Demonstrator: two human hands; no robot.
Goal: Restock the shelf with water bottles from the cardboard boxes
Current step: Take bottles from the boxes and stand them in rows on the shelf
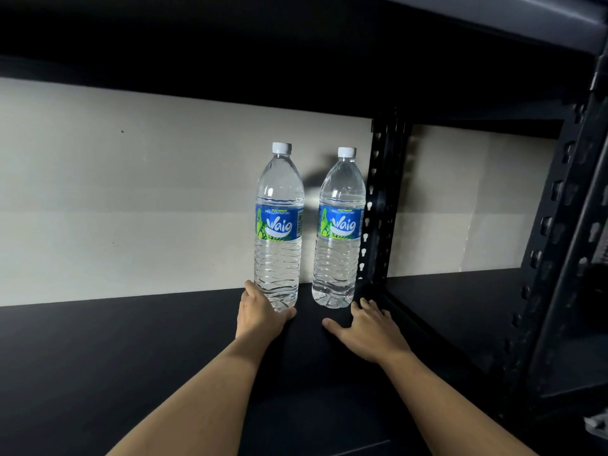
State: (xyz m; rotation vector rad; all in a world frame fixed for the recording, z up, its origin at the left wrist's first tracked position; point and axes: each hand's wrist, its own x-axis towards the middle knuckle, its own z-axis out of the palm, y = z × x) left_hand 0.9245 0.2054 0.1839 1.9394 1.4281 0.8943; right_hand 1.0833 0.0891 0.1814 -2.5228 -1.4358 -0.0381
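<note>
Two clear water bottles with white caps and blue-green labels stand upright near the back of a black shelf board. The left bottle has my left hand curled round its base, thumb and fingers on either side. The right bottle stands free next to the rear upright. My right hand lies just in front of and to the right of that bottle with fingers spread and relaxed, not touching it. No cardboard box is in view.
A perforated black rear post stands right behind the right bottle. A front post rises at the right edge. The shelf above hangs low overhead. A pale wall backs the shelf.
</note>
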